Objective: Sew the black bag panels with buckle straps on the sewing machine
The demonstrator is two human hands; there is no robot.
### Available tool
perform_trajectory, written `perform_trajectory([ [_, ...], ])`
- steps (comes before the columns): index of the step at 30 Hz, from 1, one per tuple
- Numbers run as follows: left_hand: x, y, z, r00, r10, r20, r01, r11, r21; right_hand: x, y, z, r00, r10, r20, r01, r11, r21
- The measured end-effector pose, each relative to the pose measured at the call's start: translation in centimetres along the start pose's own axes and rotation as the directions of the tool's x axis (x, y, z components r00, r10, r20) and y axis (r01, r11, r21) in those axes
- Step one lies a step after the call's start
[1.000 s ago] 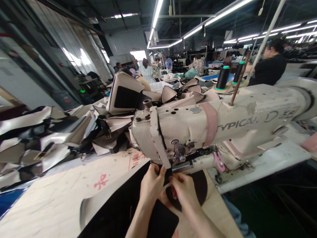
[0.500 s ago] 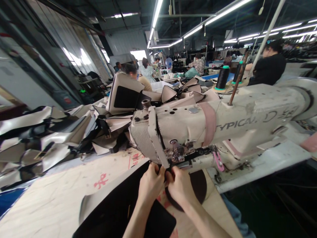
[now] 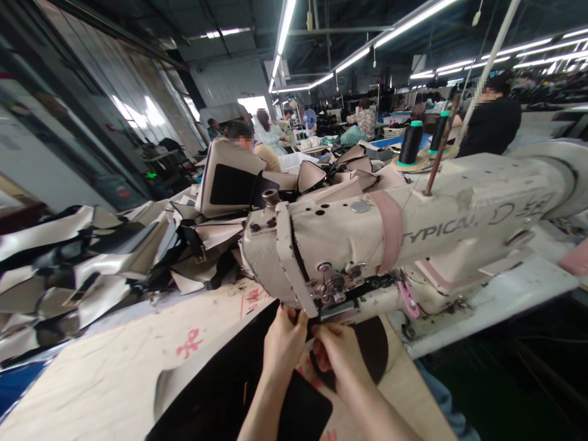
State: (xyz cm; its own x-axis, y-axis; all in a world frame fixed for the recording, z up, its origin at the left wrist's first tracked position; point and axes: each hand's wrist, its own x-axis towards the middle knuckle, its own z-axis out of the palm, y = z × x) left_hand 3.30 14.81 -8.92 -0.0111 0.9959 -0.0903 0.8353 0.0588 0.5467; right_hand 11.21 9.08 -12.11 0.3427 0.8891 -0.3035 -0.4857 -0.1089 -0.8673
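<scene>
My left hand point(image 3: 285, 346) and my right hand point(image 3: 337, 358) sit close together just below the presser foot point(image 3: 333, 291) of a cream industrial sewing machine point(image 3: 390, 236). My left hand pinches the edge of a black bag panel point(image 3: 220, 373) with a cream border. My right hand grips a narrow dark strip at the foot, next to a round dark leather piece point(image 3: 372, 346). The needle is hidden behind the machine head and my fingers.
Heaps of cream and black bag panels point(image 3: 82, 257) lie beyond the wooden work table point(image 3: 114, 367). Thread cones point(image 3: 411, 144) stand behind the machine. Co-workers sit at other benches under strip lights, and one person in black point(image 3: 491, 122) is at the right.
My right hand has eased slightly away from my left and toward the round dark piece. The whole view has tilted a little, and the black panel has shifted slightly.
</scene>
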Motion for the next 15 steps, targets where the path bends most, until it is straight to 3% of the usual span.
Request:
perform_trajectory([
  [15, -0.74, -0.03, 0.65, 0.994, -0.067, -0.083, 0.062, 0.996, -0.06, -0.48, -0.41, 0.06, 0.999, 0.033, -0.037, -0.029, 0.992, 0.12],
])
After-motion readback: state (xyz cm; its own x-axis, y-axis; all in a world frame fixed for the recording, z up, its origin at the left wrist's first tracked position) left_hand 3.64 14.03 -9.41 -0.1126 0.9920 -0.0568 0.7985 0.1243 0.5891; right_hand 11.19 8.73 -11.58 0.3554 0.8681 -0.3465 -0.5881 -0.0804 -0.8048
